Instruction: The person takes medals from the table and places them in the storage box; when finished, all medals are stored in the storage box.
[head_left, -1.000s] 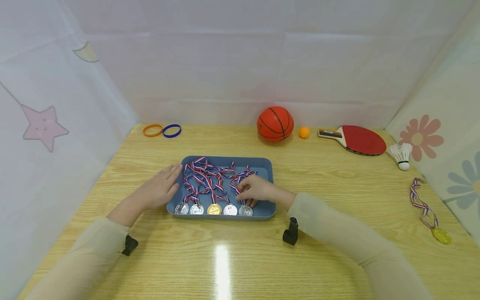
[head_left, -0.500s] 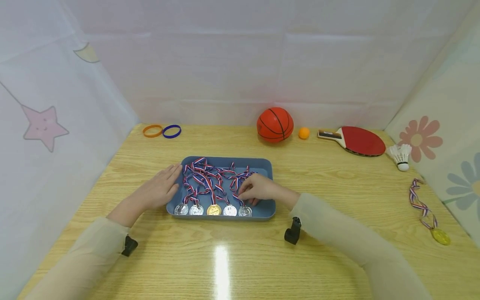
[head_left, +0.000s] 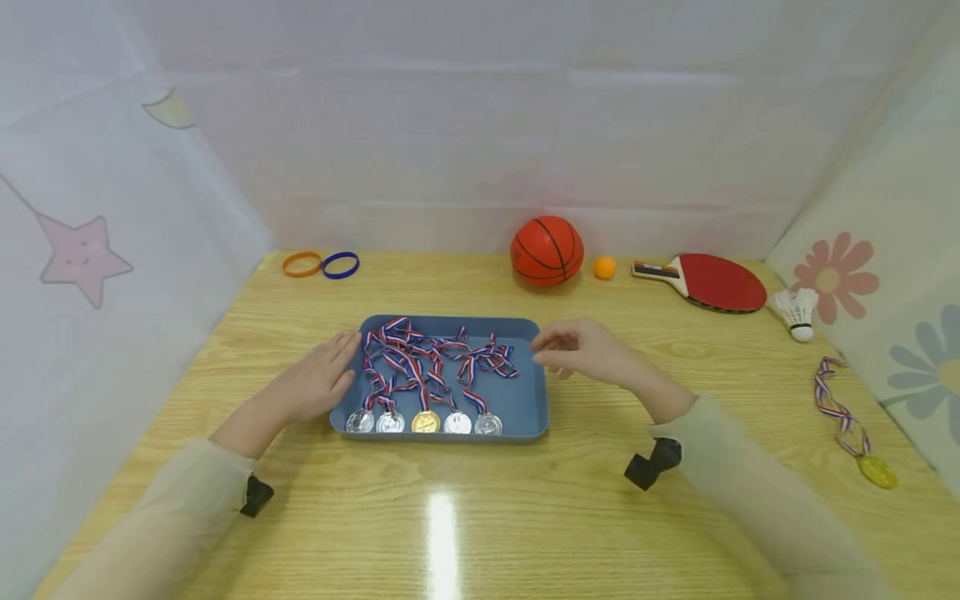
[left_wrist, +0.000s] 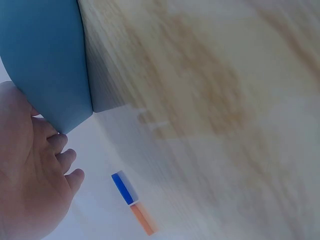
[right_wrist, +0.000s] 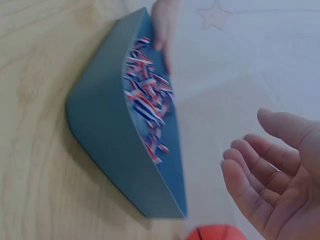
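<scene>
A blue tray (head_left: 531, 408) lies on the table, holding several medals on striped red, white and blue ribbons (head_left: 408, 358). Along its near wall sit silver medals (head_left: 488, 424) and one gold medal (head_left: 426, 422). My left hand (head_left: 318, 379) rests with straight fingers against the tray's left side; the left wrist view shows its fingertips (left_wrist: 59, 144) at the tray's outer wall. Above the tray's right rim hovers my right hand (head_left: 588, 354), fingers loosely bent. In the right wrist view that hand (right_wrist: 280, 175) holds nothing.
Orange and blue wristbands (head_left: 341, 265) lie at the back left. Farther right along the back are a small basketball (head_left: 547, 251), an orange ball (head_left: 604, 267), a red table tennis paddle (head_left: 723, 283) and a shuttlecock (head_left: 798, 312). Another gold medal (head_left: 877, 472) with ribbon lies at the right edge.
My right hand has let go of the rightmost ribbon and moved up and right, out over the tray's right rim. The left hand stays at the tray's left side.
</scene>
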